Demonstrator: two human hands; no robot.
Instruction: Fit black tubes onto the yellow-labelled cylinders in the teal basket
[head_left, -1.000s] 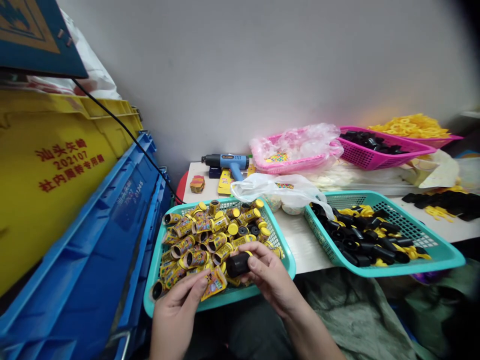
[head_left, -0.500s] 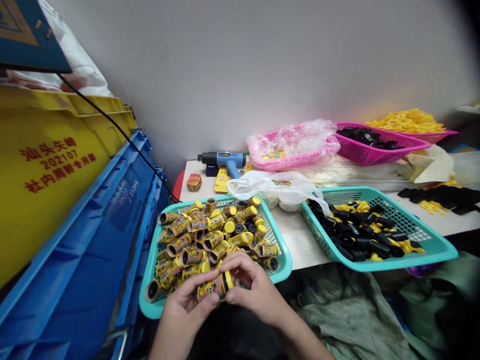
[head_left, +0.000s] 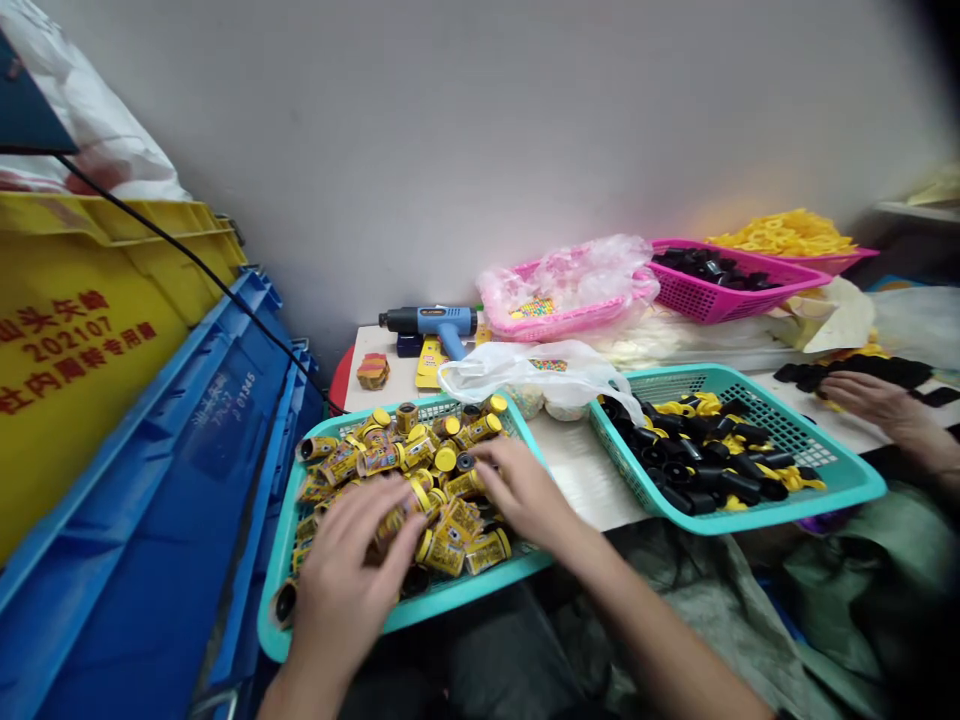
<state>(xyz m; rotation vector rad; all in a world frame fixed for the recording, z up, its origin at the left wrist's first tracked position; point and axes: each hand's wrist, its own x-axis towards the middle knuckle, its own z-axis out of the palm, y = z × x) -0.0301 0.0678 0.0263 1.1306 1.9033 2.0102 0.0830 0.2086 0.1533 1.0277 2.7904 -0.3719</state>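
Note:
A teal basket [head_left: 450, 597] in front of me holds several small yellow labelled canisters [head_left: 420, 450] with black or yellow ends. My left hand [head_left: 341, 580] lies on the near left of the pile, fingers stretched over the canisters. My right hand [head_left: 525, 490] rests on the right side of the pile with fingers spread flat. Neither hand visibly grips a canister.
A second teal basket [head_left: 840, 490] of black tubes and yellow rings sits to the right. Behind are a white plastic bag [head_left: 540, 365], a blue heat gun [head_left: 435, 322] and pink baskets [head_left: 720, 300]. Another person's hand [head_left: 877, 400] rests at far right. Blue crates [head_left: 150, 500] and a yellow crate [head_left: 75, 330] stand left.
A second ago my hands held a black tube and a label, then a labelled canister together. Now that canister is gone from my fingers and both hands lie on the pile.

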